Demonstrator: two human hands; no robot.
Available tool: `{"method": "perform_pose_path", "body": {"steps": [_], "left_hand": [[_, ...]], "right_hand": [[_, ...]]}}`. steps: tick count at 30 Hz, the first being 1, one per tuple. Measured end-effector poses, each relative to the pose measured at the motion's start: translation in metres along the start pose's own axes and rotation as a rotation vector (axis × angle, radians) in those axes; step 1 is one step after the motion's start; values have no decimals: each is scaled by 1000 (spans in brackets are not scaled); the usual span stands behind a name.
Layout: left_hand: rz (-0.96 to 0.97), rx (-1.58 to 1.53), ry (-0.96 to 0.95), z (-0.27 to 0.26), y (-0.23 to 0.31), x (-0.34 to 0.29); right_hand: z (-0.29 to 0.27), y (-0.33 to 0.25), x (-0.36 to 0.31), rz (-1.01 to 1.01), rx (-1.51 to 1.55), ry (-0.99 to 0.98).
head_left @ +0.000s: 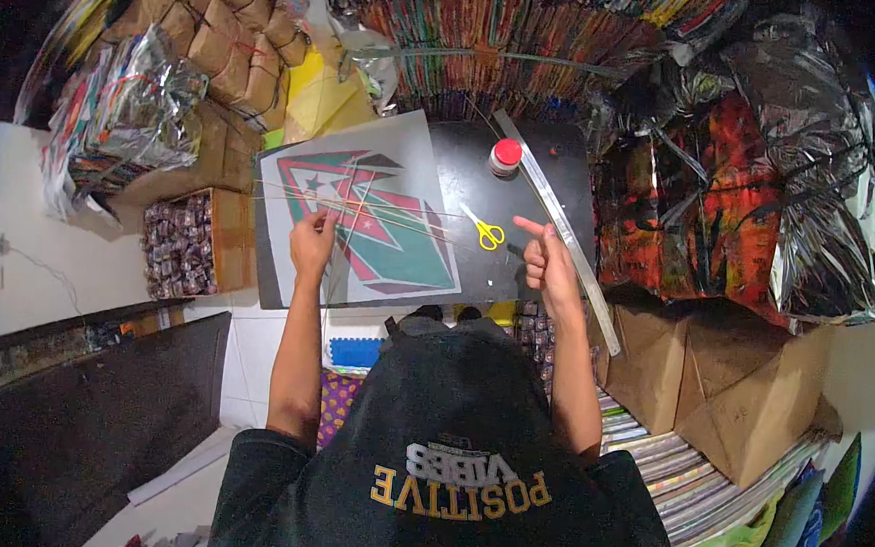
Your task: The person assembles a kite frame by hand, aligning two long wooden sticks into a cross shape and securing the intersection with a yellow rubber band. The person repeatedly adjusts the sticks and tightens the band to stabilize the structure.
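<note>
A rectangular black surface (451,159) is seen at upper centre, its left covered by a pale sheet with a red-and-green design (398,256). A long metal ruler (568,239) is laid at right. Crossed thin tan sticks (363,205), over the sheet, are pinched by the left hand (311,244). The right hand (556,271) is half-curled, index finger extended; any grip cannot be told. Yellow-handled scissors (490,237) are placed between.

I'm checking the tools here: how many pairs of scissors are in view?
1: the yellow-handled scissors on the black tabletop, to the left of the right hand. Others may be hidden.
</note>
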State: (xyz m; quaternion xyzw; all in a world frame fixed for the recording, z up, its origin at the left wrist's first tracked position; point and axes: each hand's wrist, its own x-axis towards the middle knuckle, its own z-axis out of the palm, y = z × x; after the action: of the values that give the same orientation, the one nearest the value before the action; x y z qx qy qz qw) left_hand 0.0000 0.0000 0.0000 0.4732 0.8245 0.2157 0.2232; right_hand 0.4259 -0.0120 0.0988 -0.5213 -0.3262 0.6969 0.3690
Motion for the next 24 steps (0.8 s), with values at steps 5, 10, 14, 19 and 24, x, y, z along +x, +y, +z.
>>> {"method": "perform_pose_path", "body": {"steps": [5,10,14,19,24], "left_hand": [[-41,287,19,0,20,-13],[211,-7,83,23,52,-28],[324,-453,-425,34,143,-69],[543,-576,-778,45,232,-122],[663,-386,-807,56,253,-122]], "right_hand": [[-2,-5,-9,-5,197,-53],[-5,-12,-16,-23,251,-127],[-1,-14,-21,-37,237,-158],[1,-17,-30,-44,43,-89],[-13,-11,-41,-83,22,46]]}}
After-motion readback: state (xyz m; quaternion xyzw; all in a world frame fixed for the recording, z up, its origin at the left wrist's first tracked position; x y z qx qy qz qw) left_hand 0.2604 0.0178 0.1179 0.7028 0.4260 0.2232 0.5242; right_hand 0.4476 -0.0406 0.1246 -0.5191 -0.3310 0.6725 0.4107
